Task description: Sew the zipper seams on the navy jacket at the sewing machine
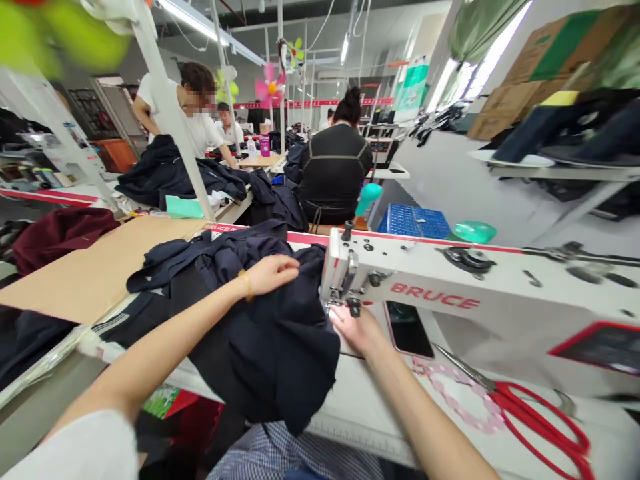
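Dark navy fabric (270,340) is heaped over the front of a white sewing machine (425,280) and hangs down past the table edge. My left hand (273,273) rests on top of the fabric, left of the machine head, its fingers together and slightly curled over the cloth. Close under the needle area is my right hand (355,327), palm partly up, at the right edge of the fabric. The machine head partly covers its fingertips, so what they hold, if anything, is hidden.
Right of my right hand lie a phone (409,328), a pink bead loop (465,400) and red-handled scissors (540,413). A brown board (90,273) is on the left. A blue crate (415,221) stands behind the machine. Several people sit or stand farther back.
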The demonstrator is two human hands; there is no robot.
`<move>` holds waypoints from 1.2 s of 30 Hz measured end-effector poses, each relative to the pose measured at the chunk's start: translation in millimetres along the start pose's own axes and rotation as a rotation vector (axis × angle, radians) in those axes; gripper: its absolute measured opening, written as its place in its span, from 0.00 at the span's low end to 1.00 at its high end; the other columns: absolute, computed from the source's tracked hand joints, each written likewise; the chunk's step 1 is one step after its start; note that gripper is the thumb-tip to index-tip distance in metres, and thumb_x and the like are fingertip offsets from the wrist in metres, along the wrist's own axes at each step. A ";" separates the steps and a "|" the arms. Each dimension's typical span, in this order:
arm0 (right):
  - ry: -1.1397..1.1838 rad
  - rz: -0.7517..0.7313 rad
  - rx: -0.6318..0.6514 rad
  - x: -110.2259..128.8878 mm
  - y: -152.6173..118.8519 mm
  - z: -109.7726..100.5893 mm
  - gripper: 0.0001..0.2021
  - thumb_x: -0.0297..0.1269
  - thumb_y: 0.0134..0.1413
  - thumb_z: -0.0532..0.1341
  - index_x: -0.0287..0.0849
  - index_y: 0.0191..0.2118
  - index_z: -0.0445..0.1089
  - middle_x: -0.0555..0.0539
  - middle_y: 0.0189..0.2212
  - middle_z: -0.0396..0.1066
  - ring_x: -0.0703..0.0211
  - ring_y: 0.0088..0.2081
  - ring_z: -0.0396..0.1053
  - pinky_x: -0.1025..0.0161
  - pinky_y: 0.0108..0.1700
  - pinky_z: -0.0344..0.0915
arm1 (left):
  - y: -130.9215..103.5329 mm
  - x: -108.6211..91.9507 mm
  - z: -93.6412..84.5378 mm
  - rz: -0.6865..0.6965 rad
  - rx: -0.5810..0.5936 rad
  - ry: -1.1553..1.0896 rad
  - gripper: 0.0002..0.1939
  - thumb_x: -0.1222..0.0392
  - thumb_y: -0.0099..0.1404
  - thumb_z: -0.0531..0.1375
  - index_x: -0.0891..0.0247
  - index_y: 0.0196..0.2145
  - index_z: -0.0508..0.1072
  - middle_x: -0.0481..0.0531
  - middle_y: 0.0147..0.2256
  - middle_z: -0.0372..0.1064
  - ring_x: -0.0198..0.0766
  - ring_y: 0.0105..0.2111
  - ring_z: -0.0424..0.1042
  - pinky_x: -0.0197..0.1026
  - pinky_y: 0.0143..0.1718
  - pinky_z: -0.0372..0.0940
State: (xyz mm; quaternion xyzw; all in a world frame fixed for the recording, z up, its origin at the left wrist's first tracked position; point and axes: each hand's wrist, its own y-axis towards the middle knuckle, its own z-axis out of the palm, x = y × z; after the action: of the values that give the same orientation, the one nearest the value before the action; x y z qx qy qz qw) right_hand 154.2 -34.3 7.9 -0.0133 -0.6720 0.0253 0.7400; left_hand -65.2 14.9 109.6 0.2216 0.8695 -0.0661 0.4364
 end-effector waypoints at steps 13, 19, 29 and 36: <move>-0.199 0.156 0.142 -15.9 -110.9 39.4 0.26 0.26 0.41 0.44 0.39 0.51 0.57 0.45 0.38 0.68 0.62 0.32 0.67 0.64 0.30 0.66 | -74.2 -21.7 43.1 0.280 0.349 0.852 0.13 0.69 0.60 0.50 0.62 0.38 0.71 0.53 0.36 0.68 0.37 0.35 0.69 0.37 0.39 0.64; -0.569 -0.086 0.354 -14.0 -110.2 21.7 0.27 0.19 0.39 0.49 0.43 0.49 0.63 0.44 0.49 0.61 0.53 0.50 0.57 0.54 0.53 0.51 | -44.5 -40.3 2.6 0.091 0.269 0.917 0.13 0.70 0.58 0.51 0.67 0.37 0.72 0.53 0.35 0.67 0.37 0.34 0.67 0.40 0.40 0.62; -1.005 -0.353 0.672 2.4 -96.9 42.2 0.12 0.38 0.40 0.63 0.36 0.31 0.70 0.39 0.31 0.70 0.48 0.38 0.66 0.53 0.43 0.58 | -73.4 -37.0 97.2 -0.474 0.333 0.607 0.36 0.50 0.57 0.55 0.64 0.59 0.47 0.62 0.59 0.42 0.51 0.56 0.53 0.45 0.54 0.54; -0.863 -0.377 0.873 9.7 -55.1 81.7 0.21 0.45 0.24 0.70 0.39 0.29 0.71 0.47 0.26 0.71 0.55 0.31 0.68 0.63 0.34 0.62 | -63.8 -35.2 95.1 -0.595 0.182 0.622 0.41 0.56 0.55 0.57 0.64 0.60 0.39 0.69 0.61 0.26 0.54 0.55 0.54 0.47 0.51 0.58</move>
State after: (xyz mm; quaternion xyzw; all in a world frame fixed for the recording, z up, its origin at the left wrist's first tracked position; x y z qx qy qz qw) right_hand 74.9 -89.9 28.3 0.4191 -0.8279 0.1690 0.3322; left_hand -5.7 -83.0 74.2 0.0086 0.9761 -0.1954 0.0946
